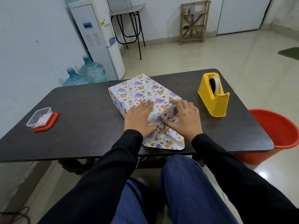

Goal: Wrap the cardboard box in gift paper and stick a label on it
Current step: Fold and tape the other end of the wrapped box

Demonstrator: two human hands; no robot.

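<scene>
Head: hands [140, 120] [184, 120] flat on gift paper [142, 91]

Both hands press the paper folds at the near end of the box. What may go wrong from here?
1. The left hand and right hand both pin the folds, and the dispenser stands apart on the right. Reaching for tape would probably free one fold, which may spring open.
2. The bottom flap lies loose near the table edge. It may crease or tear.
</scene>
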